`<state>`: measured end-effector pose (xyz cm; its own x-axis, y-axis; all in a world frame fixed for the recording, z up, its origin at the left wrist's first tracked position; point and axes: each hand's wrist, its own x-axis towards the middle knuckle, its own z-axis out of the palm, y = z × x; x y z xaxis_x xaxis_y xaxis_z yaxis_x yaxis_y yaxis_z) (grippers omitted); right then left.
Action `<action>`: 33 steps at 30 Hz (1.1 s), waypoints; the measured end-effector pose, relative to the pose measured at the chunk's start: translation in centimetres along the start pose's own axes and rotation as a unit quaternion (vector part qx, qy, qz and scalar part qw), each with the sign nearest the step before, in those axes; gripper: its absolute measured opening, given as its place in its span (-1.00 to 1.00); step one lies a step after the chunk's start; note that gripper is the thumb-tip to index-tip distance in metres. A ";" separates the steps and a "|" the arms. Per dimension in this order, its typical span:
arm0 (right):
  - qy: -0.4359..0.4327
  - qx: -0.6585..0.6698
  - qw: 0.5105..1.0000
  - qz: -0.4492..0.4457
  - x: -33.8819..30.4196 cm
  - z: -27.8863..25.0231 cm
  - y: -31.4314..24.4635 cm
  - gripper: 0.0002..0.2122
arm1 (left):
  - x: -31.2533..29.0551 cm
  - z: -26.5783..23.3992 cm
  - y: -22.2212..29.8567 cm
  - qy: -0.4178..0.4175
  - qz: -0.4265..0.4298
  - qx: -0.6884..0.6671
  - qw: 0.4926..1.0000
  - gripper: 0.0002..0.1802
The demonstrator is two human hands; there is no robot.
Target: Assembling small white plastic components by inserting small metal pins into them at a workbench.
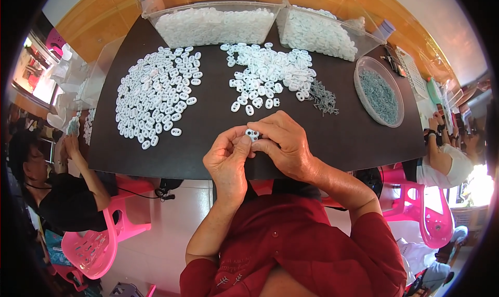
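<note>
Above the table's near edge, my left hand [228, 159] and my right hand [287, 145] meet at the fingertips. Pinched between them is a small white oval plastic piece with two holes [252, 134]; dark spots show on its face. Both hands are closed on it, and the fingers cover part of its edges. Just beyond my hands spreads a heap of similar white plastic pieces [270, 71], some with their holes facing up. To its right lies a small pile of thin grey metal pieces [323, 97], too small to tell whether screws or springs.
A wide pile of white oval pieces [150, 97] covers the table's left. Two clear bins [213, 6] [312, 21] full of white pieces stand at the back. A round clear tub [358, 84] holds grey pieces at right. People sit on both sides near pink chairs [112, 240].
</note>
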<state>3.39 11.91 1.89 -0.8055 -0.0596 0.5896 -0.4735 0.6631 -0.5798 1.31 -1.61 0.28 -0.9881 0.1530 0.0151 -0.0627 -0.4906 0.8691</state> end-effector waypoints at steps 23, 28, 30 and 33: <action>0.043 0.036 0.998 -0.026 -0.3 0.4 -0.3 -0.76 | -0.2 -0.6 -1.2 -0.064 0.064 -0.038 0.995 -0.76; 0.042 0.041 0.998 -0.034 -0.2 0.3 -0.3 -0.73 | 0.0 -0.8 -0.5 -0.079 0.053 -0.033 0.995 -0.77; 0.034 0.036 0.998 -0.043 -0.3 0.3 -0.3 -0.71 | 0.0 -0.8 -0.6 -0.078 0.059 -0.032 0.995 -0.77; 0.044 0.052 0.997 -0.032 -0.5 0.7 0.0 -0.71 | -0.1 -0.7 -0.8 -0.071 0.067 -0.035 0.995 -0.78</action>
<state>3.59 11.43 1.24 -0.7399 -0.0306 0.6720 -0.5615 0.5783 -0.5919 1.35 -1.87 -0.77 -0.9588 0.1999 0.2020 0.0531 -0.5721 0.8185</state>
